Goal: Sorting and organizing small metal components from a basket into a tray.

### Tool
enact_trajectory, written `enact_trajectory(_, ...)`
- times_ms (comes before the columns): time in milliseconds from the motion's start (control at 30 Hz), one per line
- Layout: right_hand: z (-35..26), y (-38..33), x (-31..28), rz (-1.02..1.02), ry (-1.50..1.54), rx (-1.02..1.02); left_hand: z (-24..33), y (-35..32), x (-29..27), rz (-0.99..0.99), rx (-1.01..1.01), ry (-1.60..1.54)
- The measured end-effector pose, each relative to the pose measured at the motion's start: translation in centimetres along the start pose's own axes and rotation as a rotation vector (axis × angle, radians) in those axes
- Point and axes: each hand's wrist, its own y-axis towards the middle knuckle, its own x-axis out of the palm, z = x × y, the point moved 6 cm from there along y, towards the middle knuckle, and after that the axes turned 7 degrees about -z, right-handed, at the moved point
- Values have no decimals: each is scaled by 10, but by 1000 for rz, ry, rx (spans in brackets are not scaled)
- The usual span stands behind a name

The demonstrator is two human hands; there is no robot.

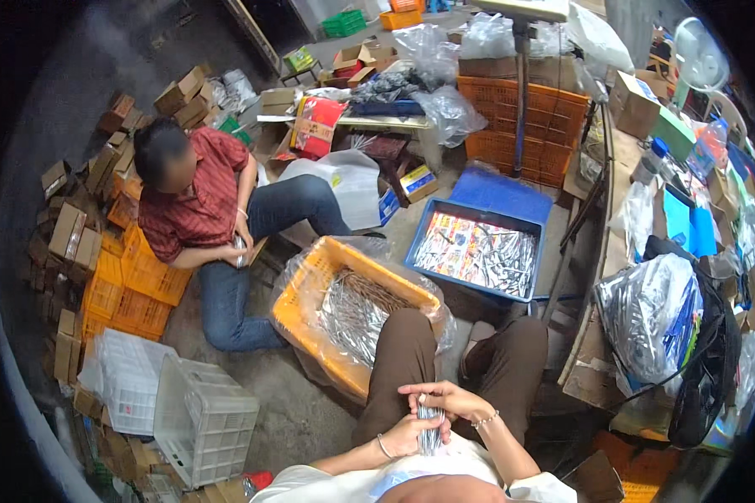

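A bundle of slim silver metal pieces (429,433) stands nearly upright in front of my body, close to my lap. My left hand (401,438) wraps round its lower part. My right hand (455,401) closes on the upper end, fingers reaching across the top. Just beyond my knees is an orange crate (287,303) lined with clear plastic, holding many similar silver pieces and some brownish ones. Farther right, a blue bin (470,288) has long silver pieces lying over colourful printed sheets.
At left, a person (195,197) in a red checked shirt sits holding a small silver bundle. White crates (205,415) stand at lower left, before stacked cartons and orange crates (155,277). A cluttered workbench (591,360) runs along the right, with plastic-bagged goods (650,314).
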Motion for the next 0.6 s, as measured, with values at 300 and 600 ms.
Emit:
enact_trajectory(300,-87,12,-93,400,198,-391,111,60,64,-134,79,175)
enact_trajectory(600,-44,18,-218,897,745,-605,234,191,23,-80,92,114)
